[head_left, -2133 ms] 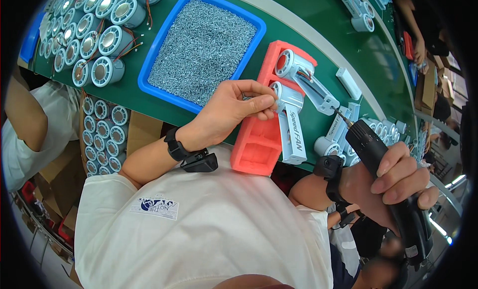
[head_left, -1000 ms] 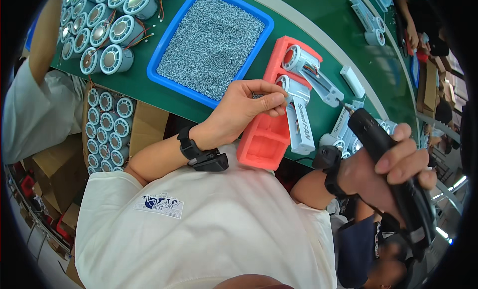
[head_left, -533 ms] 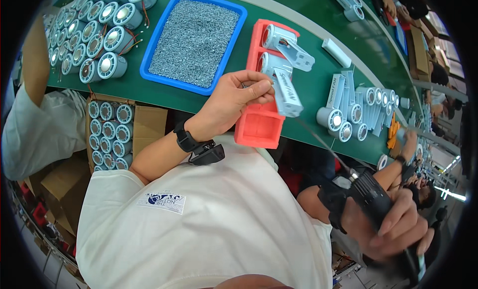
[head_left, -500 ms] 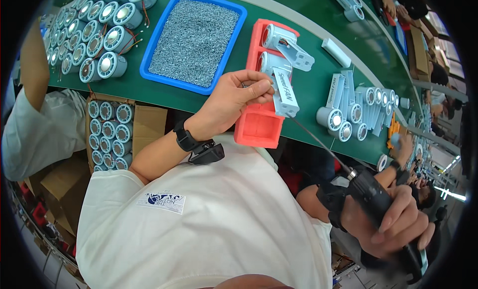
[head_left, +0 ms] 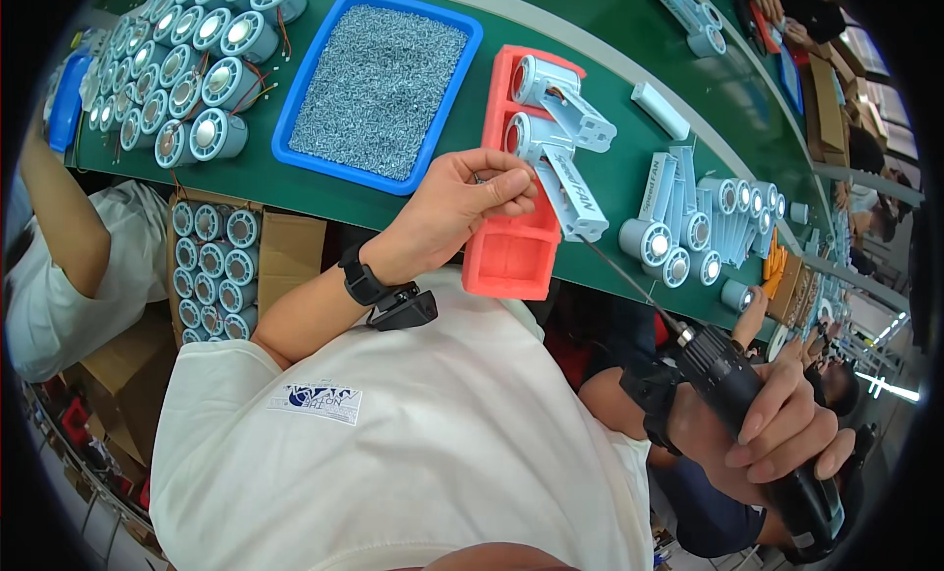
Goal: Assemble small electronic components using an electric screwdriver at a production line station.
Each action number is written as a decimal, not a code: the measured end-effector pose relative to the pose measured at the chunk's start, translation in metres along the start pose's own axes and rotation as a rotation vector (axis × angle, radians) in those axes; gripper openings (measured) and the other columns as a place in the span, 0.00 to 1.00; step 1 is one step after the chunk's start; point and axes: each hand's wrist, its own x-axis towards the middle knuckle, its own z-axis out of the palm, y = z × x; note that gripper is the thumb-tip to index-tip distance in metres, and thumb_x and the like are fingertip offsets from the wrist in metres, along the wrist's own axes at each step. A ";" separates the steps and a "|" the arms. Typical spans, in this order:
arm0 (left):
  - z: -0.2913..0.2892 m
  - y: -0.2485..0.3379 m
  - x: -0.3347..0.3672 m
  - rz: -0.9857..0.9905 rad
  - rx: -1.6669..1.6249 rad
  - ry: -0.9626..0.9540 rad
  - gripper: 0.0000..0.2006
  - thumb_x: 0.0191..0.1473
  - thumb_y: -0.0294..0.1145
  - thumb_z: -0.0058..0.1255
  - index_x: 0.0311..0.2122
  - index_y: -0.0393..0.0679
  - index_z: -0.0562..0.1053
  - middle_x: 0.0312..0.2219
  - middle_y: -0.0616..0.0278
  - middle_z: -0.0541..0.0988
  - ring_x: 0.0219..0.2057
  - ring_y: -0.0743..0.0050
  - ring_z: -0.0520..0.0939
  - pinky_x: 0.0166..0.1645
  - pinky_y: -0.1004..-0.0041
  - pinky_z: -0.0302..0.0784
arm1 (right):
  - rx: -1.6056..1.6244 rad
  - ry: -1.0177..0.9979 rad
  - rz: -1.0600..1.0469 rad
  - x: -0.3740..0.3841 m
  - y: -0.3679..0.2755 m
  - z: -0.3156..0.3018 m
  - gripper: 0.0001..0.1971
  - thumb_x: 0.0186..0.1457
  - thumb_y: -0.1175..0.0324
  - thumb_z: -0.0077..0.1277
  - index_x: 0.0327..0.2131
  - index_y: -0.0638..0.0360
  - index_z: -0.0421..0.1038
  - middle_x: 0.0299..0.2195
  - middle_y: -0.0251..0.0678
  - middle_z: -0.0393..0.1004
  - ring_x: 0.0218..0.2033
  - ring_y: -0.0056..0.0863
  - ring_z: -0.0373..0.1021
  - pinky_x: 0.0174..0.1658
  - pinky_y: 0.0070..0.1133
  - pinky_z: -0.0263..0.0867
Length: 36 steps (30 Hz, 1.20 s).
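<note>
My right hand (head_left: 787,428) is wrapped round a black electric screwdriver (head_left: 723,369). Its long thin bit slants up to the end of a light-blue handheld fan's handle (head_left: 574,195); exact contact is too small to tell. That fan lies in a red foam holder (head_left: 506,266), its handle sticking out over the right side. Beside it in the holder lies another fan (head_left: 580,119), some wires showing in its neck. My left hand (head_left: 472,197) is closed in a pinch at the near fan, fingertips close to its handle. Whatever those fingertips hold, if anything, is hidden.
A blue tray (head_left: 285,128) full of small screws stands left of the holder. Rows of round motor units (head_left: 211,133) cover the table's left part. An open carton (head_left: 295,246) holds more. Several fans (head_left: 649,239) and a loose handle cover (head_left: 660,111) lie at right. Co-workers sit on both sides.
The view has shifted slightly. My left hand still pinches beside the near fan, and the screwdriver still points at its handle end. At right, a co-worker's hand is now beside a round part.
</note>
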 end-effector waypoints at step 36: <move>0.024 0.041 -0.013 -0.225 -0.085 0.116 0.15 0.62 0.33 0.46 0.46 0.31 0.71 0.35 0.53 0.80 0.35 0.74 0.83 0.42 0.80 0.80 | 0.410 0.239 -0.008 0.019 0.062 -0.005 0.25 0.56 0.45 0.46 0.35 0.61 0.66 0.18 0.27 0.65 0.16 0.18 0.61 0.30 0.20 0.60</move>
